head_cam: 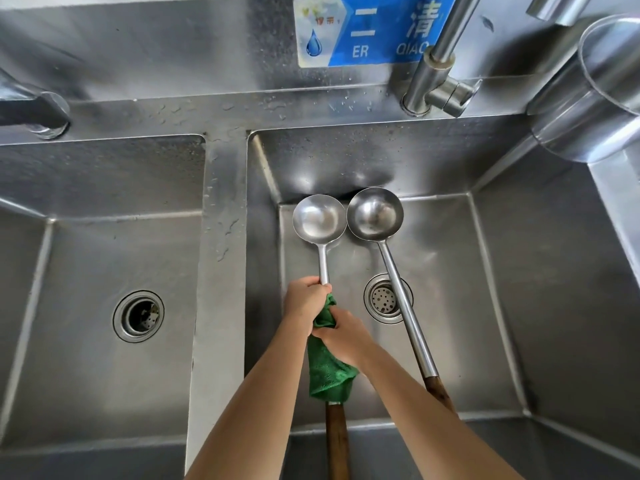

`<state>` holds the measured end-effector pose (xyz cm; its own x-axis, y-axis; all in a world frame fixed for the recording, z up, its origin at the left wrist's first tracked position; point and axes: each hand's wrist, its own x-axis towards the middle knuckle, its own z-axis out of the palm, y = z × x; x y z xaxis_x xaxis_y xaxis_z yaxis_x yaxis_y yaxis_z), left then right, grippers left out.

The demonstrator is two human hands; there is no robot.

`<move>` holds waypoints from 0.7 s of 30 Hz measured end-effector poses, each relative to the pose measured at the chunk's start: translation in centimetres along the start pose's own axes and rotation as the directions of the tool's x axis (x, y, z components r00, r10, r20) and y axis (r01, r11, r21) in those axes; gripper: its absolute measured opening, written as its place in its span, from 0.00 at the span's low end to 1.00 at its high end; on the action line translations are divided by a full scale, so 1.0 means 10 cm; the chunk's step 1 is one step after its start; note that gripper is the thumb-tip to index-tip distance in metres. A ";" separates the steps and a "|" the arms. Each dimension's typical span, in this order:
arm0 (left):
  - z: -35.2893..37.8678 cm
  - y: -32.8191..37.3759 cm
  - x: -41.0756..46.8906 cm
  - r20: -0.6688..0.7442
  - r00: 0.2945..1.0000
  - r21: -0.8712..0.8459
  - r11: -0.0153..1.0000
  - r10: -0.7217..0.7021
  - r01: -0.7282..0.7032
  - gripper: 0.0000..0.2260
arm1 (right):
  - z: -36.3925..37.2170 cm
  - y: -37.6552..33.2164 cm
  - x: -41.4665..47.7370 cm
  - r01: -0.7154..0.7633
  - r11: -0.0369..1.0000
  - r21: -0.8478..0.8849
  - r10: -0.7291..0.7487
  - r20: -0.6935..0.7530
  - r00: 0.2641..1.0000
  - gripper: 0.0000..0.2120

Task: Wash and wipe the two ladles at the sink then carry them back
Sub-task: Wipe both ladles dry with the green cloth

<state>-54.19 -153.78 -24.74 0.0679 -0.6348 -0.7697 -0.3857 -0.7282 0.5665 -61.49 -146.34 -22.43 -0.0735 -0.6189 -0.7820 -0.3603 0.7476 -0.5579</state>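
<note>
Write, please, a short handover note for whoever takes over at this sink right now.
Left hand: grips the left ladle by its metal shaft, just above the green cloth.
Right hand: grips the cloth wrapped round that shaft.
Both ladles lie in the right basin, bowls side by side at the back wall. The right ladle is untouched, its shaft crossing the drain strainer.
Done: wiping of the left ladle is under way.
Left: finish it, wipe the right ladle, carry both back.
</note>
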 end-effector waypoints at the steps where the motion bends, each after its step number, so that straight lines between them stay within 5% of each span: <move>1: 0.00 0.01 -0.02 -0.008 1.000 0.032 0.999 0.012 -0.011 0.05 | -0.01 0.00 -0.01 -0.007 1.000 0.009 0.007 0.009 1.000 0.07; 5: -0.13 0.19 -0.23 -0.032 0.993 0.230 0.968 0.114 -0.103 0.18 | -0.11 -0.08 -0.25 -0.016 0.996 0.085 0.012 0.050 0.999 0.11; 8: -0.36 0.46 -0.64 -0.018 0.983 0.235 0.956 0.183 -0.173 0.20 | -0.37 -0.21 -0.68 -0.054 0.908 0.416 0.016 0.094 0.995 0.20; 10: -0.57 0.57 -1.02 0.013 0.980 0.067 0.978 0.199 -0.199 0.17 | -0.57 -0.32 -1.01 -0.094 0.687 0.720 -0.050 0.177 0.983 0.21; 12: -0.73 0.57 -1.35 0.216 0.957 -0.091 0.980 0.192 -0.176 0.16 | -0.78 -0.42 -1.33 -0.133 0.424 0.896 -0.180 0.228 0.957 0.24; 15: -0.83 0.54 -1.79 0.584 0.791 -0.348 0.936 0.183 0.040 0.26 | -0.97 -0.70 -1.70 -0.111 0.154 0.982 -0.326 0.157 0.932 0.31; 18: -0.92 0.63 -2.07 0.648 0.726 -0.479 0.864 0.227 0.157 0.32 | -1.02 -0.89 -1.77 0.073 0.196 0.978 -0.294 -0.012 0.956 0.31; 21: -1.08 0.76 -2.22 0.517 0.789 -0.422 0.900 0.333 -0.103 0.24 | -0.97 -1.01 -1.79 0.165 0.309 0.936 -0.293 -0.071 0.953 0.32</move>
<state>-48.69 -147.97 -0.15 -0.5506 -0.6094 -0.5705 0.0344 -0.6994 0.7139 -65.55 -145.19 -0.08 -0.0307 -0.8265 -0.5621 0.7472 0.3546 -0.5621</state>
